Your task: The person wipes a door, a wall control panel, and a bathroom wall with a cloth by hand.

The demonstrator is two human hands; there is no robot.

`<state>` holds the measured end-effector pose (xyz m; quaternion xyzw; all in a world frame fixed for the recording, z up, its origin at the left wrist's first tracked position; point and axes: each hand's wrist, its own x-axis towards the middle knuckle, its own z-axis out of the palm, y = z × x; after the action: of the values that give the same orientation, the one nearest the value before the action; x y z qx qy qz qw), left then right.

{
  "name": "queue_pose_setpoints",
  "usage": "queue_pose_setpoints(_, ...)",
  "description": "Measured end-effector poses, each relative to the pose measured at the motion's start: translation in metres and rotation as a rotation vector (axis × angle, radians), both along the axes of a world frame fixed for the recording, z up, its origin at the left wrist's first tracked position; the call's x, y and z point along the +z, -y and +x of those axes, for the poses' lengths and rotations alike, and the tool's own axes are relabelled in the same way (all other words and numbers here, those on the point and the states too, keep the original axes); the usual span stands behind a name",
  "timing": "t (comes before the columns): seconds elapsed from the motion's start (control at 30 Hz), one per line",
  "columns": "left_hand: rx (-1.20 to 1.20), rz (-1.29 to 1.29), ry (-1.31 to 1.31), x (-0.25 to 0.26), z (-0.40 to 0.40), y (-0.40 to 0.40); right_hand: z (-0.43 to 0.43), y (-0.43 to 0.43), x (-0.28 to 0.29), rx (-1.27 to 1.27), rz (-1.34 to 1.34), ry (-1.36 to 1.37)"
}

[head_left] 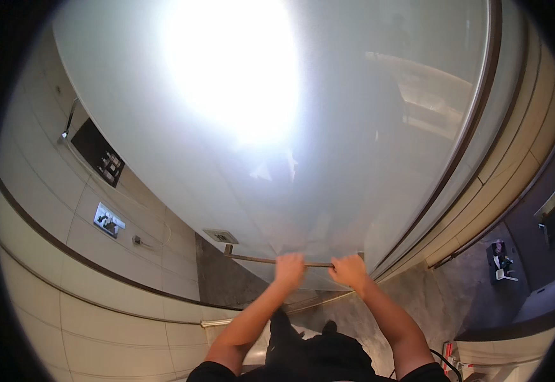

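Before me stands a large frosted glass door with a bright glare across its upper middle. A horizontal metal bar handle runs along its lower part as I look down. My left hand is wrapped over the middle of the bar. Toward the bar's right end, my right hand grips it too. A small square sign bearing writing is fixed to the glass just above the handle's left end.
Left of the door is a tiled wall with a dark niche holding bottles, a power socket with plugs, and a shower hose. A dark door frame curves along the right. Below right, a dark caddy of small items stands near the grey floor.
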<state>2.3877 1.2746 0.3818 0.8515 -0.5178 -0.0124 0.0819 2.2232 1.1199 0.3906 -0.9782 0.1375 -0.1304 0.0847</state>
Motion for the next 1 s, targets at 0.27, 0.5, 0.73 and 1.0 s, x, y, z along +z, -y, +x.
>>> queue_pose_setpoints(0.27,-0.117,-0.046,-0.007,0.005,-0.051,0.024,-0.007,0.007,-0.005,0.026,0.044,0.042)
queue_pose_setpoints(0.5,0.164,-0.149,0.057,-0.006,0.103,-0.097,-0.004,0.001,-0.001,0.016,0.039,-0.042)
queue_pose_setpoints(0.73,0.247,-0.05,0.139,0.002,0.087,-0.08,0.0,-0.001,-0.006,-0.015,-0.001,0.031)
queue_pose_setpoints(1.0,-0.088,-0.311,-0.021,0.011,-0.045,0.011,0.0,0.002,-0.012,-0.029,0.007,0.037)
